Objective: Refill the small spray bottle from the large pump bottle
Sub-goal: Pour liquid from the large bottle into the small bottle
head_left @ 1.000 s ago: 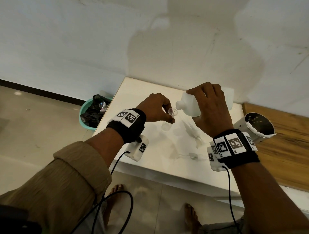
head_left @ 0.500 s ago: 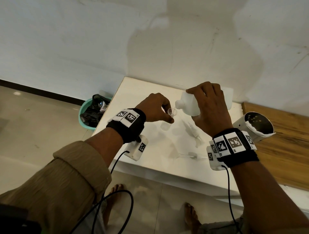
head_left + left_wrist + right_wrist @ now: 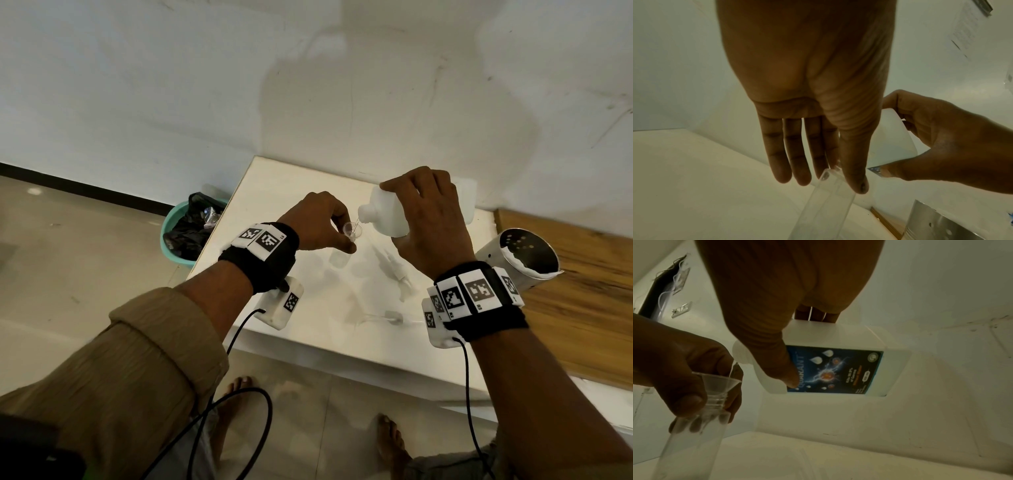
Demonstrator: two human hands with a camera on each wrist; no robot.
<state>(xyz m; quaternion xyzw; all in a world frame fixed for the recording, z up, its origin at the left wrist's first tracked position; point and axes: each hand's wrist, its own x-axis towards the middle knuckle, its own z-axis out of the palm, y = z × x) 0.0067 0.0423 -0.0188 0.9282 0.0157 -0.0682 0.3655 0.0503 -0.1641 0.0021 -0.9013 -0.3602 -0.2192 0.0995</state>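
while tilted, large bottle between right fingers

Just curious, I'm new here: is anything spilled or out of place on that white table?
No spill shows. The big bottle pours a thin stream into the funnel on the small bottle. Its pump lies loose on the table, probably removed for pouring.

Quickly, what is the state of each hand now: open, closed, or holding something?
Left hand: closed, pinching the neck of the small spray bottle under the funnel.
Right hand: closed, gripping the tilted large bottle, pouring.
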